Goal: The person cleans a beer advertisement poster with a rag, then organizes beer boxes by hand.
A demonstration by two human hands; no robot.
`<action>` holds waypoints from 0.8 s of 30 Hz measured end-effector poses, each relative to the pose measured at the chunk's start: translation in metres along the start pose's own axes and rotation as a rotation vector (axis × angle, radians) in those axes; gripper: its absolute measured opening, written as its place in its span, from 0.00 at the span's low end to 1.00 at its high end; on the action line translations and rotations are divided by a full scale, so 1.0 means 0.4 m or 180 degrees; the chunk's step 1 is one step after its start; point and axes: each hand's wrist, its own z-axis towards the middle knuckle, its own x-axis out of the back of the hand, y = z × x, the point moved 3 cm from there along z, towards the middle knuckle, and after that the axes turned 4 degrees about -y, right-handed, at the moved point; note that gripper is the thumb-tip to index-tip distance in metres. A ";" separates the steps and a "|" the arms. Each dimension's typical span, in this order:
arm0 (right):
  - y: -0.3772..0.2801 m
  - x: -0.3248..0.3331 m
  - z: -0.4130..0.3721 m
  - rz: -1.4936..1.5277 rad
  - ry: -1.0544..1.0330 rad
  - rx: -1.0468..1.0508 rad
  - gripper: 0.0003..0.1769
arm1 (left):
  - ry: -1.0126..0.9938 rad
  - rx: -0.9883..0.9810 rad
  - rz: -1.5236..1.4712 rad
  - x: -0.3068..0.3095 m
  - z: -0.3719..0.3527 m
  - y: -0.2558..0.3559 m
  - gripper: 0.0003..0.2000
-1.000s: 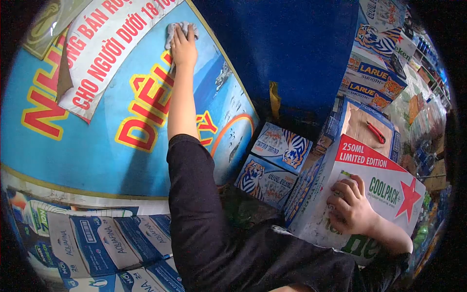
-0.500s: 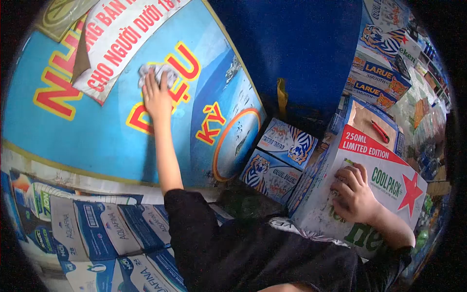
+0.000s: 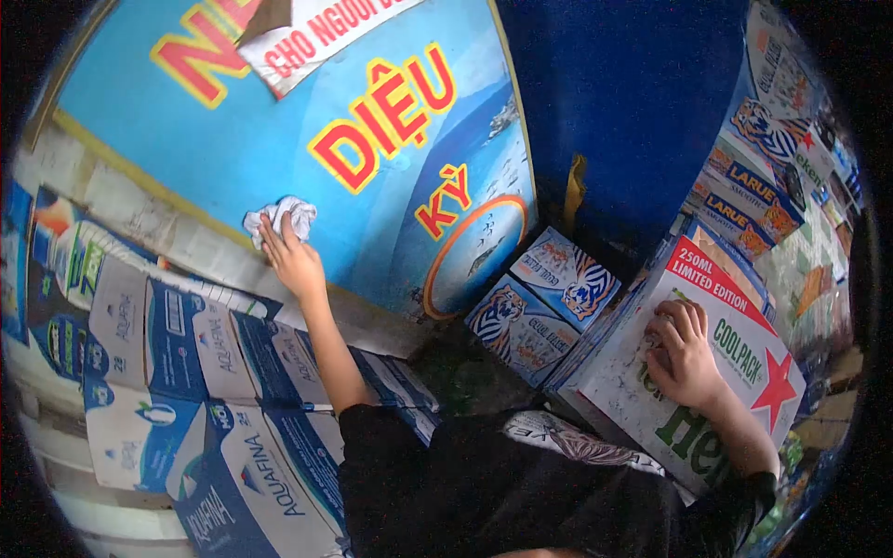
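My left hand (image 3: 292, 255) presses a crumpled white cloth (image 3: 282, 220) against the lower edge of a blue sign (image 3: 307, 139) with red and yellow lettering. The fingers lie over the cloth, hiding part of it. On the right, my right hand (image 3: 686, 355) rests on the top of a white Heineken carton (image 3: 614, 391) with a red star and a green "COOLPACK" print. Its fingers are bent and somewhat apart, with nothing visible in them. A torn white notice with red print (image 3: 321, 42) hangs over the sign's upper part.
Aquafina cartons (image 3: 233, 349) stand at the lower left, below the sign. Two Tiger beer cartons (image 3: 544, 302) sit between the sign and the Heineken carton. Larue cartons (image 3: 739, 200) are stacked at the right. A dark blue panel (image 3: 633, 84) rises behind.
My left hand has wiped down from the large letters to the sign's bottom edge with the cloth. The view has shifted; my right hand stays on the carton.
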 end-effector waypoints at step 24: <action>0.011 -0.002 -0.013 -0.0139 0.0003 0.0212 0.19 | 0.0945 0.0100 -0.0391 -0.121 0.314 0.204 0.28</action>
